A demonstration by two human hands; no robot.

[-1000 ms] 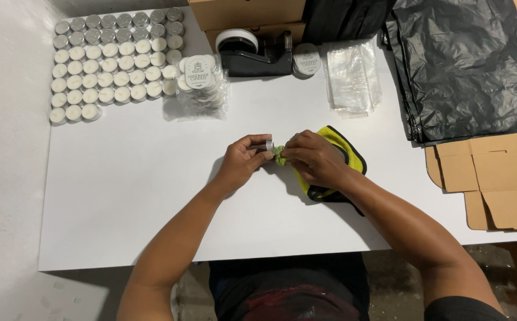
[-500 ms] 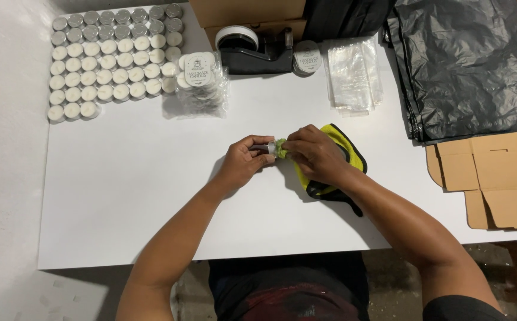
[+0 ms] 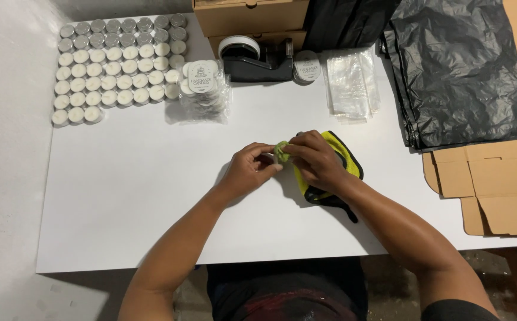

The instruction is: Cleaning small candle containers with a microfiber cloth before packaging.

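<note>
On the white table point(image 3: 151, 196), I see the yellow-green cloth point(image 3: 336, 156) lying right of centre. My right hand point(image 3: 318, 160) pinches a fold of it, fingers curled tight. My left hand point(image 3: 249, 169) grips a small object I cannot identify, pressed against the cloth.

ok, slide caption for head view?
Both hands, left hand and right hand, rub a small object with a yellow-green cloth.

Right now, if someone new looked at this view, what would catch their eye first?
Probably the two hands meeting at the middle of the white table: the left hand and right hand press a yellow-green cloth around something small that stays hidden. Next, the neat grid of tealight candles at the far left, and the crumpled black plastic sheet at the far right.
</note>
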